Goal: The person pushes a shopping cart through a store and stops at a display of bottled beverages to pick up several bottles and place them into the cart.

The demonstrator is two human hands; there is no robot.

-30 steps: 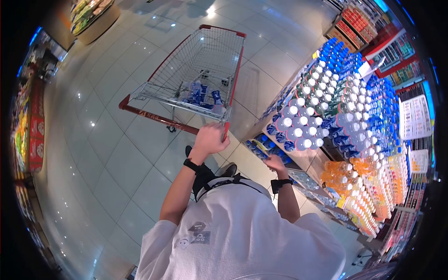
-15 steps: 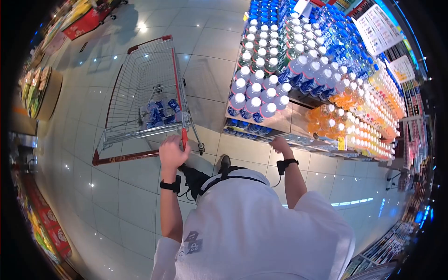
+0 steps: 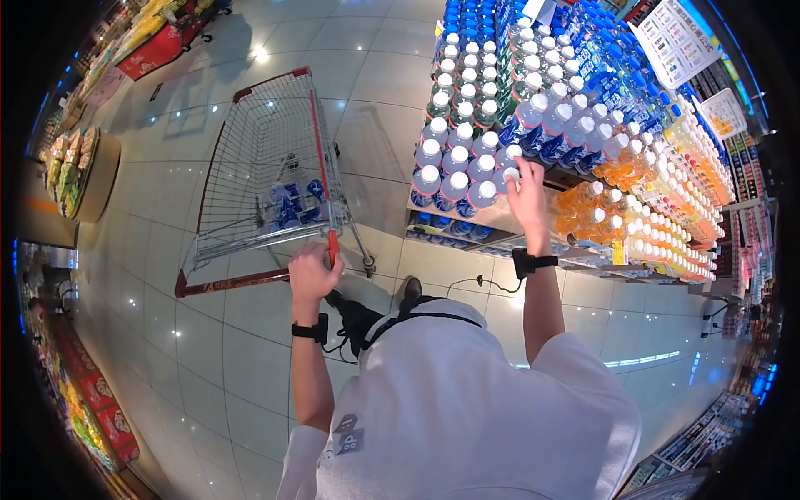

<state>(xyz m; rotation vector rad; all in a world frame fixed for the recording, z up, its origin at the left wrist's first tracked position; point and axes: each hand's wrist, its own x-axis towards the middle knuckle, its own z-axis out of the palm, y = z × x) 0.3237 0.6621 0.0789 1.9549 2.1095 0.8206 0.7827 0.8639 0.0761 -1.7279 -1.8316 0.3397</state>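
Note:
My left hand (image 3: pixel 314 272) is wrapped round the right end of the red handle (image 3: pixel 235 286) of a wire shopping cart (image 3: pixel 250 171). Several blue-labelled drink bottles (image 3: pixel 290 205) lie in the basket near that handle. On the right, my right hand (image 3: pixel 528 200) reaches over the front corner of a display of drinks. Its fingers are apart, with thumb and fingertips right at the white cap of a blue-labelled bottle (image 3: pixel 502 182). That bottle stands upright among others of its kind (image 3: pixel 456 185). Both wrists wear black straps with small devices.
Orange drink bottles (image 3: pixel 581 208) stand right of my right hand, with green-tinted (image 3: pixel 463 108) and blue-capped bottles (image 3: pixel 621 75) behind. A round produce stand (image 3: pixel 92 179) and a red bin (image 3: pixel 154 54) are on the left. A cable (image 3: pixel 492 282) hangs from my right wrist.
My right hand has moved up and forward from beside the display's lower edge to the caps of the front bottles. My left hand has stayed on the cart handle.

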